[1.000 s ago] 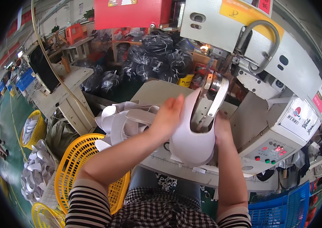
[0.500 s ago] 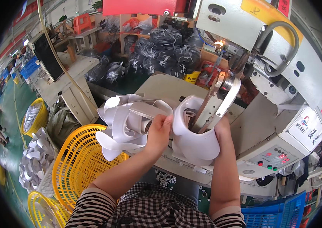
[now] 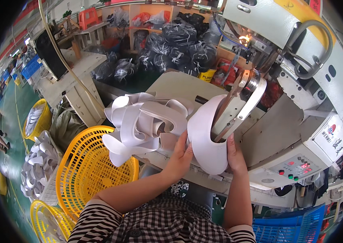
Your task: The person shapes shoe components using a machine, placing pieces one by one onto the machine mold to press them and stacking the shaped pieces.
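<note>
A white shoe upper with a rounded front and a loop-like opening sits around the end of the machine's metal arm. My left hand grips its left edge, fingers pointing up along the side. On the opposite edge, my right hand is closed on it with the thumb on the outer face; some fingers are hidden behind. Just left of the upper lies a loose pile of white uppers on the machine table, close to my left fingertips.
Over the arm hangs the press head, with a glowing spot. A control box juts out at right. Yellow baskets stand at left beside more white pieces. A blue crate is at lower right; black bags lie behind.
The upper has turned and its front now faces me more squarely. My right hand has come from behind the arm to the upper's right edge. My left hand has moved lower, away from the pile.
</note>
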The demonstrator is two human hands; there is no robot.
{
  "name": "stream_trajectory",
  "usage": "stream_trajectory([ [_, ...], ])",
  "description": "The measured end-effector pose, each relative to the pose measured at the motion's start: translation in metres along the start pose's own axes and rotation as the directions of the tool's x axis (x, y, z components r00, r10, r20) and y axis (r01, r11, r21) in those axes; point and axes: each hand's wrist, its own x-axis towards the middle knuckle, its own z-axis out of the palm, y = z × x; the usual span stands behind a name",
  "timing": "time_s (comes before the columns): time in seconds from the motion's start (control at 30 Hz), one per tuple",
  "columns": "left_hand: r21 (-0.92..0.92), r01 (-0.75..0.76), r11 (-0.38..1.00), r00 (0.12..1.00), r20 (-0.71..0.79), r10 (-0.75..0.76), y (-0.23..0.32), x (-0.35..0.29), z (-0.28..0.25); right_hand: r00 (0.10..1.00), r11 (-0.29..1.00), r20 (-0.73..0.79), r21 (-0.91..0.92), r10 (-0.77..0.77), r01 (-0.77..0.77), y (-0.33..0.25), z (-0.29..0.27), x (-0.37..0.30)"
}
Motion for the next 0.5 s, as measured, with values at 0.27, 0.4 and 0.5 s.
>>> stream_trajectory([
  [0.27,-0.229,0.435,0.871,0.838,0.458,-0.297,0.027,0.077,-0.027,0.996,0.99,-0.042,0.114,-0.077,0.082,-0.025,0.052,-0.077],
  [0.4,-0.454,0.455,0.766,0.872,0.403,-0.279,0.031,0.068,-0.025,0.993,0.997,-0.111,0.064,-0.041,0.048,0.006,0.049,-0.084],
  [0.5,-0.583,0.372,0.722,0.924,0.305,-0.23,0.035,0.037,-0.028,0.96,0.962,-0.188,0.135,-0.21,0.237,-0.011,0.029,-0.081],
])
